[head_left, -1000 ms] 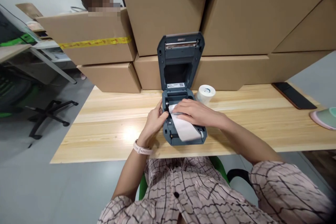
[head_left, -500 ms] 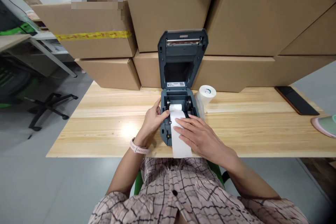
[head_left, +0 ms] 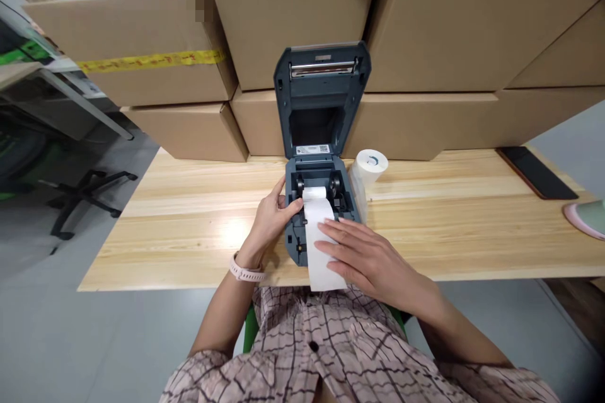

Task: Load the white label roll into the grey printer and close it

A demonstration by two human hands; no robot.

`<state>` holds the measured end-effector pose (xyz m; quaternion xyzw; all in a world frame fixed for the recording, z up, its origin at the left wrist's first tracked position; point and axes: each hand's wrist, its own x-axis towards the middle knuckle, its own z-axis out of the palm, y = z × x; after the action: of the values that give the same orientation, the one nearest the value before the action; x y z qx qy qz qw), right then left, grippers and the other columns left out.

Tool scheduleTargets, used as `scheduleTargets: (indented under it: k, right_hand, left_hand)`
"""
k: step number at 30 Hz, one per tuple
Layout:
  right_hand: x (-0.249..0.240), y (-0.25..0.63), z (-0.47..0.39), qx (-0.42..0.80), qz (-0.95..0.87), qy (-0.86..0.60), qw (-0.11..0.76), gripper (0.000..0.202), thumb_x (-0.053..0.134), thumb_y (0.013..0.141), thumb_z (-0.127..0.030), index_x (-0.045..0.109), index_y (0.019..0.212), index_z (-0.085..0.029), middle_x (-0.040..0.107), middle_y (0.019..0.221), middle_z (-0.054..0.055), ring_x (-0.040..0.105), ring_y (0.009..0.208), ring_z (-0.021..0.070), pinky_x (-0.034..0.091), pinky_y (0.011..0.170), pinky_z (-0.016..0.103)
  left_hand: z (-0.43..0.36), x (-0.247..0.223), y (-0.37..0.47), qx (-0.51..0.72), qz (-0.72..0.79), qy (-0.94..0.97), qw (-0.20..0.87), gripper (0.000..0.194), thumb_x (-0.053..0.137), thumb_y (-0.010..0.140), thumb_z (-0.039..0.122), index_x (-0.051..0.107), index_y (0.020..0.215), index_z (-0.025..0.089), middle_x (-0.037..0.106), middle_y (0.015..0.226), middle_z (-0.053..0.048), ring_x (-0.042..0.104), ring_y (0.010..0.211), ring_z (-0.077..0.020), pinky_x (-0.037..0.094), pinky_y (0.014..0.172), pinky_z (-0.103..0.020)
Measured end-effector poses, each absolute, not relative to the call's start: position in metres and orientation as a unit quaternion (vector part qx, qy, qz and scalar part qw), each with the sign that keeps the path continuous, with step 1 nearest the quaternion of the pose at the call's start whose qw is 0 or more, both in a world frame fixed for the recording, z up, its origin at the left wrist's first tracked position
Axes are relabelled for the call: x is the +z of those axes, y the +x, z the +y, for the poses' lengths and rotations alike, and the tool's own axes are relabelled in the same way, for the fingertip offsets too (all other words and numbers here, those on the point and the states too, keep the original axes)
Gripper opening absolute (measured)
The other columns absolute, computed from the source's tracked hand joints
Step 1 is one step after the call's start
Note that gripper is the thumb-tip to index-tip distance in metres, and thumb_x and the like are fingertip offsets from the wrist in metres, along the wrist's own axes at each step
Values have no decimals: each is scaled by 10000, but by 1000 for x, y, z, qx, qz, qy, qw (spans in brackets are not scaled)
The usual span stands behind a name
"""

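Note:
A dark grey label printer (head_left: pixel 316 101) stands at the table's front with its lid raised. From the small white roll (head_left: pixel 314 192) between its black holders, a white paper strip (head_left: pixel 321 274) runs forward over the front edge. My left hand (head_left: pixel 270 220) grips the printer's left wall, thumb inside by the strip and fingers outside. Flat on the strip lie the fingers of my right hand (head_left: pixel 373 258), outstretched and slightly apart. Close behind the right side of the printer is a second white roll (head_left: pixel 372 167) with clear plastic around it.
Cardboard boxes (head_left: pixel 425 126) are stacked along the back of the wooden table (head_left: pixel 189 220). A dark phone (head_left: pixel 536 173) and a pink-rimmed green object (head_left: pixel 586 217) lie at the right. Beyond the left end is an office chair (head_left: pixel 89 195). A person is partly visible behind the boxes.
My right hand has slid slightly down and right along the paper strip. My left hand keeps its hold on the printer. The view has shifted a little.

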<state>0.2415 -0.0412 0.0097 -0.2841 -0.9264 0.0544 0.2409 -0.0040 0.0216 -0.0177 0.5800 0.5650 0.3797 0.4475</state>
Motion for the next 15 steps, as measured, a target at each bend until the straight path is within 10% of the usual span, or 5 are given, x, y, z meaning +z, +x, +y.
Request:
scheduleTargets:
  k: [15]
  right_hand:
    - [9,244,-46,110,-920,-274,256,344,504,1079,-342,655,1339,-176,652,1475,117,561,1441,248,565,1139,455]
  left_hand:
    - [22,-19,-4,385,556,579,456,872,727,877,549,414,1605,185,466,648,65,360,572,-104,292,531,-222]
